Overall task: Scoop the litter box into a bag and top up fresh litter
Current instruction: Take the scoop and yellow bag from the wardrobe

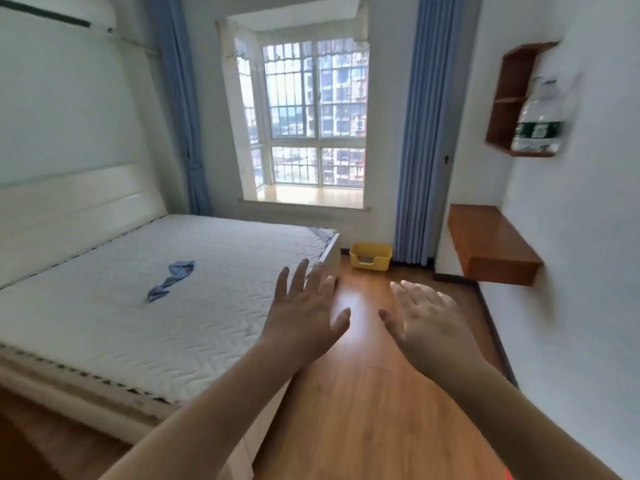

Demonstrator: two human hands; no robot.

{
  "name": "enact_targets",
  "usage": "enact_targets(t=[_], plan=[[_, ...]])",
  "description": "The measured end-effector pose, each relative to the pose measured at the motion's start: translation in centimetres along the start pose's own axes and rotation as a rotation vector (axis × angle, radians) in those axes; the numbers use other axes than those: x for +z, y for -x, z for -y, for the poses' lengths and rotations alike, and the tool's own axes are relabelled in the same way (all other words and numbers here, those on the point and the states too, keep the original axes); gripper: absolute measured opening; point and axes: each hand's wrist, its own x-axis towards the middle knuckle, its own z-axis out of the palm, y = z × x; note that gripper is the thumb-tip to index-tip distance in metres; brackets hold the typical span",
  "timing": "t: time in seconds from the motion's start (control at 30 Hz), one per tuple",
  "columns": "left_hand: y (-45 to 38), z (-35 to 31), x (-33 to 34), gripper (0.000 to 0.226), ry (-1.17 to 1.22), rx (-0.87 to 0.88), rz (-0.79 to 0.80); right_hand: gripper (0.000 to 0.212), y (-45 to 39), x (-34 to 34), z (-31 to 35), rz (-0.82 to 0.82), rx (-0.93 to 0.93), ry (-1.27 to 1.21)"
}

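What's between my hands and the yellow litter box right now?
In the head view, only bare wooden floor shows between the open left hand and right hand and the yellow litter box. The bed lies off to the left.

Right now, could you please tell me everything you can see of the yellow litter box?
The yellow litter box is a small rectangular tub that looks like plastic, open on top, with a lowered entry cut into its front wall. Something grey shows inside; what it is cannot be made out. It sits upright on the wooden floor at the far wall, between the bed's foot corner and the blue curtain. Neither hand touches it.
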Motion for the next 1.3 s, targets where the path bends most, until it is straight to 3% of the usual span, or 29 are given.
enact_targets(t=[0.33, 0.83, 1.1, 1.3], plan=[[-1.4, 10.1, 5.0, 0.08, 0.025, -0.231, 0.015, 0.06, -9.2, 5.8, 8.5, 0.053, -0.186, -0.111], [-2.7, 28.5, 11.6, 0.089, 0.009, -0.426, 0.088, 0.062, -21.1, 12.9, 25.3, 0.12, -0.406, -0.072], [-0.5, 36.6, 13.5, 0.068, -0.03, -0.628, 0.154, 0.06, -26.1, 16.1, 34.4, 0.165, -0.603, -0.137], [0.4, 41.1, 14.1, 0.065, -0.078, -0.814, 0.18, 0.059, -29.8, 19.3, 41.1, 0.192, -0.807, -0.191]])
